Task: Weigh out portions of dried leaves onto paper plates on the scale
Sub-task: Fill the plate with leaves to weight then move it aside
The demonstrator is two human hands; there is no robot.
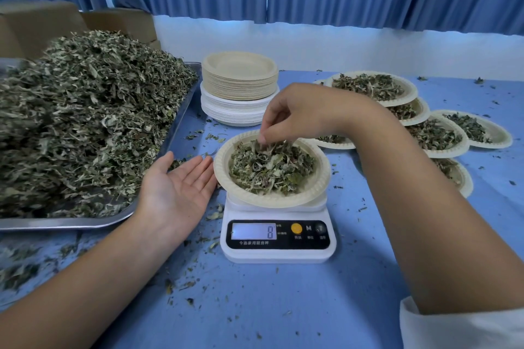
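WEIGHING BY THE PINCH: A person's right hand hangs over a paper plate that sits on a small white scale. Its fingers are bunched downward, pinching a few strands of the dried leaves heaped in the plate. The portion lies directly beneath those fingertips and touches them. It is not clear whether the pinch is adding leaves or taking them off. The left hand rests palm up on the blue worktop, fingers straight and relaxed and holding nothing. Their tips are just beside the plate's left rim and may touch it. The display shows what reads as a single 8.

The plate is round, so it has no long axis to line up with. It lies under the right fingers and immediately to the right of the left fingers. The supply, a large pile of leaves on a metal tray, lies on the far side of the left hand, well apart from the right fingers. By that layout the right hand looks best placed for fine trimming of the portion, and the left for fetching more.

Filled plates overlap beyond and to the right of the right hand. A stack of empty plates stands beyond the fingertips.
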